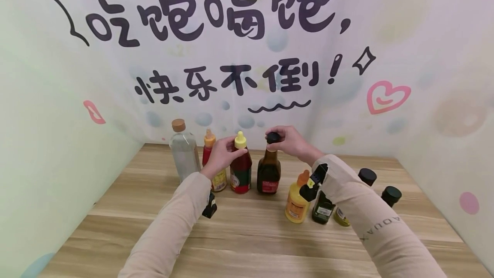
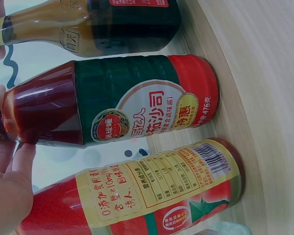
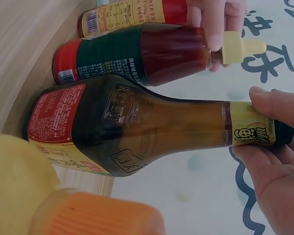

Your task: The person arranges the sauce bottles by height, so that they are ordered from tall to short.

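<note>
Near the back of the table my left hand (image 1: 225,154) pinches the neck of a ketchup bottle (image 1: 241,170), just below its yellow nozzle cap (image 1: 240,140). The bottle stands upright, with a green and red label in the left wrist view. To its right, my right hand (image 1: 290,141) grips the capped neck of a brown soy sauce bottle (image 1: 269,168). Thumb and fingers lie around the yellow neck band (image 3: 252,122) and the black cap in the right wrist view. Left of the ketchup is a red squeeze bottle (image 2: 161,188) with an orange cap, partly behind the left hand.
A tall clear bottle (image 1: 184,151) with a brown cap ends the row at left. Front right stand a yellow squeeze bottle (image 1: 296,203), a dark green bottle (image 1: 323,210) and several more dark-capped bottles under the right sleeve. A printed cloth (image 1: 247,55) hangs behind the table.
</note>
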### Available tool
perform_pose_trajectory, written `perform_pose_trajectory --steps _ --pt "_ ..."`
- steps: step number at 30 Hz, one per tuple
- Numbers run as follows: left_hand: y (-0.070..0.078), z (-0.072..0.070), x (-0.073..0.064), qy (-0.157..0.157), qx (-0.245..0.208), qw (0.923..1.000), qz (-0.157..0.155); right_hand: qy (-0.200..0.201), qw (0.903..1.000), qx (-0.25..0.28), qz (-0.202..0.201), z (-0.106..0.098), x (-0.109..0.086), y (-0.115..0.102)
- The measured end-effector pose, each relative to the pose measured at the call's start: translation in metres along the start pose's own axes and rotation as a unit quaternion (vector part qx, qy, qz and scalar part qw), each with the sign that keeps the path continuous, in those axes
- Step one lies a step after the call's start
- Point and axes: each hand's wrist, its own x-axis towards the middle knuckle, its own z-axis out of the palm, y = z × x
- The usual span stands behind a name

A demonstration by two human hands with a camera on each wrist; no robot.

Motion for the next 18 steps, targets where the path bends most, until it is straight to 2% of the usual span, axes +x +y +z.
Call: perform_pose_trajectory --steps 18 --pt "-0.0014 -0.0005 0.0014 -0.005 -0.011 0.9999 -0.004 0.001 1.0 -0.001 0.001 0.0048 0.0064 0.0095"
